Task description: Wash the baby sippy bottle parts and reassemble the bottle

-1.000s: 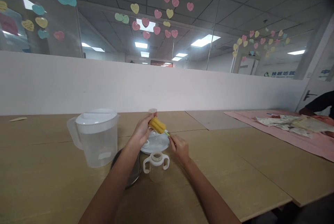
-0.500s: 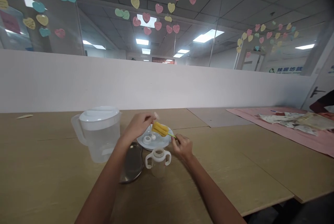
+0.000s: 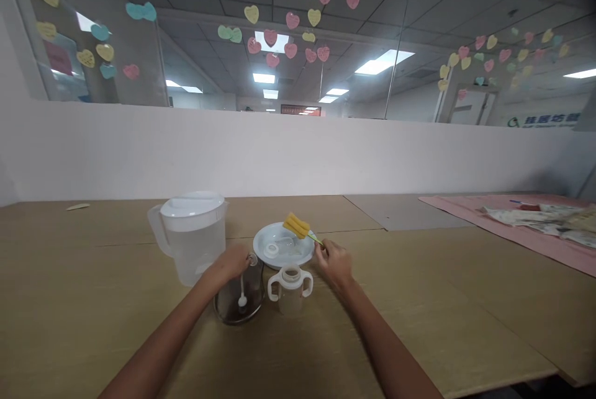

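Note:
My left hand (image 3: 233, 262) is closed on a baby bottle straw (image 3: 242, 290), whose pale top shows at the fingertips. Its thin tube hangs down over a kidney-shaped metal tray (image 3: 228, 306) to a white weighted end; whether that end touches the tray I cannot tell. A yellow sponge bottle brush (image 3: 297, 225) is gripped by its thin green handle in my right hand (image 3: 336, 262), the sponge above a white plate (image 3: 261, 256). On that plate lie a white ring (image 3: 270, 251) and a clear piece (image 3: 291, 246). A two-handled baby bottle (image 3: 291, 293) stands uncapped in front.
A lidded clear pitcher (image 3: 198, 250) with water stands left of the tray. Far right, a pink cloth (image 3: 460, 210) carries papers and a red item. A small flat pale piece (image 3: 77, 206) lies at the back left. A white partition (image 3: 279, 157) bounds the table behind.
My left hand has moved from beside the sponge over the plate, down and toward me, to above the metal tray with the straw. My right hand still holds the brush. The view has turned slightly left.

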Demonstrator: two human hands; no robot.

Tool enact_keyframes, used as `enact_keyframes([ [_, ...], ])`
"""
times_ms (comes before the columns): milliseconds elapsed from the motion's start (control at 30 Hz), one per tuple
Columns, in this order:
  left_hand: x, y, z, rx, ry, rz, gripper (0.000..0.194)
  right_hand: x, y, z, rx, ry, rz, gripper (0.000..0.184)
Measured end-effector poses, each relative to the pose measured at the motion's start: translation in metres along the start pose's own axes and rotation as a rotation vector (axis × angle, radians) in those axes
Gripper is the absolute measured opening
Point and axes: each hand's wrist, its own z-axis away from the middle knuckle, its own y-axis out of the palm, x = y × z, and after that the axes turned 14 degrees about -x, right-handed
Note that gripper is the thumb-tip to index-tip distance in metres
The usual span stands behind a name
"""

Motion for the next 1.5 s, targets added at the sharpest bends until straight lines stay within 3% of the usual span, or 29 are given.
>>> enact_keyframes([
  [200, -0.003, 0.016, 0.001, -0.089, 0.036, -0.04, 0.03, -0.001, 0.004, 0.002, 0.02, 0.022, 0.025, 0.034],
  [333, -0.02, 0.054, -0.012, -0.023, 0.111, 0.03, 0.003, -0.003, 0.006, 0.003, 0.028, 0.04, 0.039, 0.033],
  [467, -0.024, 0.097, -0.03, 0.026, 0.095, 0.1, 0.023, -0.004, 0.008, 0.003, 0.028, 0.037, 0.028, 0.032],
  [567, -0.017, 0.111, -0.04, 0.038, 0.037, 0.169, 0.031, -0.005, 0.009, 0.002, 0.032, 0.028, 0.026, 0.032],
  [733, -0.013, 0.096, -0.047, -0.119, -0.093, 0.363, 0.036, -0.003, 0.007, 0.0, 0.043, 0.049, 0.04, 0.033],
  [867, -0.025, 0.078, -0.047, -0.31, -0.323, 0.667, 0.028, -0.002, 0.007, 0.0, 0.039, 0.032, 0.033, 0.032],
  [1033, -0.044, 0.075, -0.035, -0.311, -0.513, 0.937, 0.021, 0.0, 0.007, 0.003, 0.03, -0.025, 0.009, 0.031],
  [1200, -0.053, 0.078, -0.025, -0.317, -0.515, 1.051, 0.019, -0.001, 0.004, 0.004, 0.011, -0.049, -0.008, 0.028],
  [1367, -0.056, 0.075, -0.021, -0.376, -0.438, 1.015, 0.034, 0.004, 0.003, 0.002, -0.02, -0.046, -0.003, 0.027],
  [1500, -0.065, 0.084, -0.003, -0.284, -0.344, 0.942, 0.039, 0.006, 0.002, 0.002, 0.002, -0.055, -0.004, 0.026],
])
